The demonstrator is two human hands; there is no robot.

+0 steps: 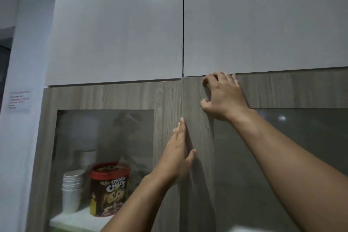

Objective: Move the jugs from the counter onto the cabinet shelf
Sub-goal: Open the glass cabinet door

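No jug and no counter are in view. A wood-grain cabinet with two glass-paned doors fills the lower half. My left hand lies flat, fingers straight, against the inner stile of the left door. My right hand has its fingers curled over the top corner of the right door, where the two doors meet. Both doors look closed. Behind the left glass a white shelf is visible.
On that shelf stand a stack of white paper cups and a red-lidded Choco Chips tub. Two plain grey upper cabinet doors sit above. A white wall with a small notice is at the left.
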